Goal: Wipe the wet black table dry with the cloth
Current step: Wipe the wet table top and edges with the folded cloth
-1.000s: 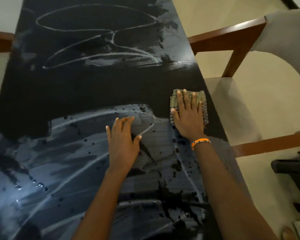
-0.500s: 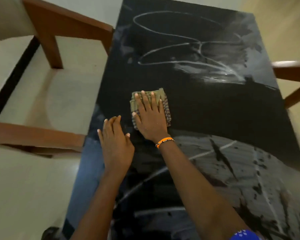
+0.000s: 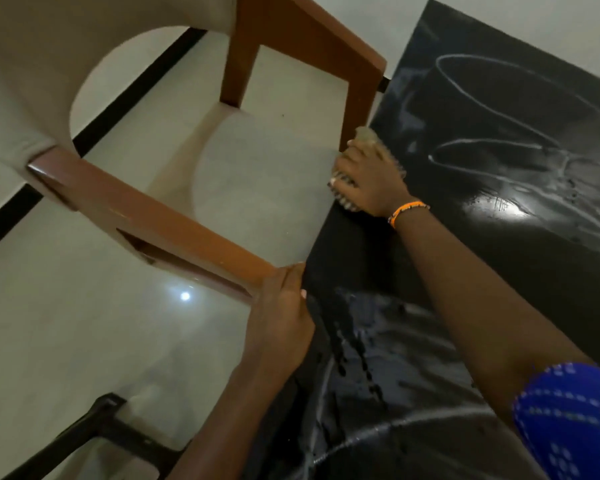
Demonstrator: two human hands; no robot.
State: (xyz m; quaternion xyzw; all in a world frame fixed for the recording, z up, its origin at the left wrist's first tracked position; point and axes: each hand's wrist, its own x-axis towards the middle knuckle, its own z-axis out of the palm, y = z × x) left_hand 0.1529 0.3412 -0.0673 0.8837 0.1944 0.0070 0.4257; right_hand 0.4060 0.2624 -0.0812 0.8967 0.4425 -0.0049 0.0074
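Note:
The black table (image 3: 482,258) fills the right half of the view, streaked with water at the far end and near me, with a matte dry band between. My right hand (image 3: 371,176) presses the folded checked cloth (image 3: 366,136) flat at the table's left edge; only the cloth's far tip and near fringe show around the fingers. My left hand (image 3: 284,306) rests on the same left edge closer to me, fingers curled over it, touching the end of a chair's armrest.
A wooden armchair (image 3: 174,223) with beige upholstery stands tight against the table's left side, its two brown armrests reaching the edge. Pale floor lies beyond it. A dark frame (image 3: 111,424) sits low at the bottom left.
My right hand has slid the cloth leftward from the table's middle to its left edge. My left hand has shifted left onto the edge, and my head has turned left.

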